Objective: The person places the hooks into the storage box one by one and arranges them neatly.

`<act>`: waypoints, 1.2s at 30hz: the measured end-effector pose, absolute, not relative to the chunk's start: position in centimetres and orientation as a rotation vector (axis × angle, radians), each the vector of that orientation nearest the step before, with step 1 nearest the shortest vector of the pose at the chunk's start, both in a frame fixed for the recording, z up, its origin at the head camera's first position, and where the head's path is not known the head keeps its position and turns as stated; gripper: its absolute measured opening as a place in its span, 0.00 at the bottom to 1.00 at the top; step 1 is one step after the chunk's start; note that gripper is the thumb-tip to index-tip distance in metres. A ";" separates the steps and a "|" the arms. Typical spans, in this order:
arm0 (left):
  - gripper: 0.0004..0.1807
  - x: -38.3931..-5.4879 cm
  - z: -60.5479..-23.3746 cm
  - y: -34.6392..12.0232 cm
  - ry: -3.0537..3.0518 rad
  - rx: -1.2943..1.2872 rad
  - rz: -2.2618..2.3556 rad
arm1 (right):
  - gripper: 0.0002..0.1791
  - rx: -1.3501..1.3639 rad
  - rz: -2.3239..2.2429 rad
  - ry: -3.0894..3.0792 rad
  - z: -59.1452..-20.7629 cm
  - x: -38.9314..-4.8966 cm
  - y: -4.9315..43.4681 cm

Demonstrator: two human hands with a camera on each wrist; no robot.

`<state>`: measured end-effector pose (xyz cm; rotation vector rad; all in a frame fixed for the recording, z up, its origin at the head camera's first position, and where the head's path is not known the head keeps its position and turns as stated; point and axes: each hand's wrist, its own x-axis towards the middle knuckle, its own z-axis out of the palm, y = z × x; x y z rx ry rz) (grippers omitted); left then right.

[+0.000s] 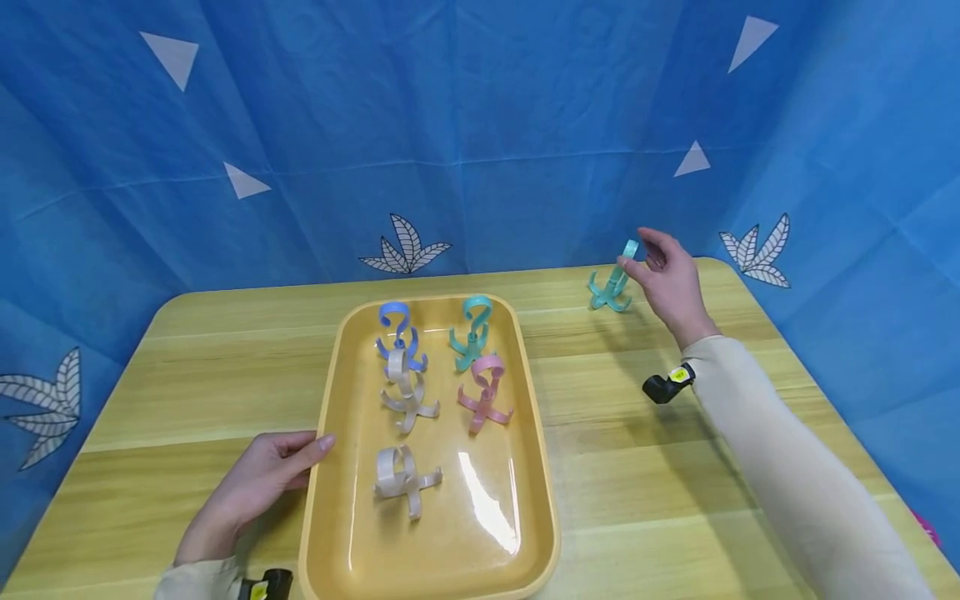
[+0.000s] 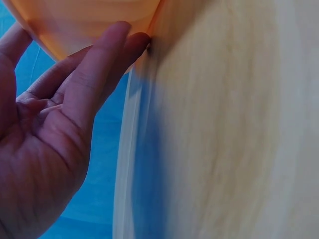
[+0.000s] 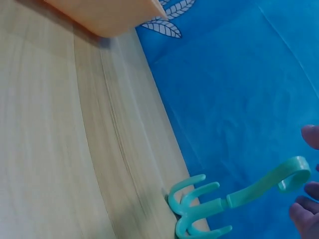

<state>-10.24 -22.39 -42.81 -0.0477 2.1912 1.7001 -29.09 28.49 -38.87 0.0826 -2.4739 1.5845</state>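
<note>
My left hand (image 1: 258, 479) holds the left rim of a yellow plastic tray (image 1: 318, 500), thumb over the edge and the other fingers on its outside. At the back right of the table, a green four-pronged hanging hook (image 1: 613, 283) stands on its prongs with its curved top up. My right hand (image 1: 671, 279) is at that top; in the right wrist view the thumb and fingers (image 3: 304, 211) are spread around it with a gap. Inside the tray stand a blue hook (image 1: 401, 337), another green hook (image 1: 472, 337), a pink hook (image 1: 486, 396) and two whitish hooks (image 1: 408, 400).
The tray stands on a light wooden table (image 1: 622, 500), left of the lone green hook. Blue cloth (image 1: 480, 133) with white triangles and leaf prints hangs behind the table and at both sides. The tray's near end runs to the bottom of the head view.
</note>
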 end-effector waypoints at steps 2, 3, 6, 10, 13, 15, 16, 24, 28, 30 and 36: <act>0.29 -10.3 -42.9 -22.4 2.182 -0.041 1.709 | 0.36 0.087 1.597 -2.478 -39.1 -29.5 28.6; 0.29 -10.3 -42.9 -22.4 2.177 -0.036 1.713 | 0.36 0.090 1.601 -2.479 -39.3 -29.7 28.6; 0.29 -10.3 -42.9 -22.5 2.162 -0.014 1.715 | 0.35 0.093 1.607 -2.472 -39.9 -30.3 28.6; 0.30 -10.3 -42.7 -22.6 2.161 -0.001 1.704 | 0.32 0.060 1.596 -2.479 -40.2 -30.7 28.6; 0.30 -10.4 -42.7 -22.6 2.168 0.000 1.700 | 0.29 0.038 1.592 -2.481 -40.2 -30.8 28.6; 0.30 -10.4 -42.7 -22.6 2.164 -0.001 1.702 | 0.27 0.031 1.585 -2.480 -40.0 -30.9 28.6; 0.30 -10.4 -42.6 -22.6 2.162 -0.001 1.705 | 0.27 0.029 1.582 -2.480 -40.0 -30.9 28.5; 0.28 -10.4 -42.4 -22.5 2.167 -0.031 1.721 | 0.25 0.028 1.613 -2.466 -39.2 -30.4 28.6; 0.28 -10.4 -42.4 -22.5 2.156 -0.027 1.730 | 0.25 0.037 1.625 -2.450 -38.9 -29.9 28.5; 0.28 -10.3 -42.4 -22.6 2.154 -0.023 1.728 | 0.26 0.052 1.630 -2.442 -38.8 -29.7 28.5; 0.29 -10.3 -42.3 -22.6 2.160 -0.019 1.712 | 0.25 0.108 1.666 -2.423 -38.6 -28.7 28.4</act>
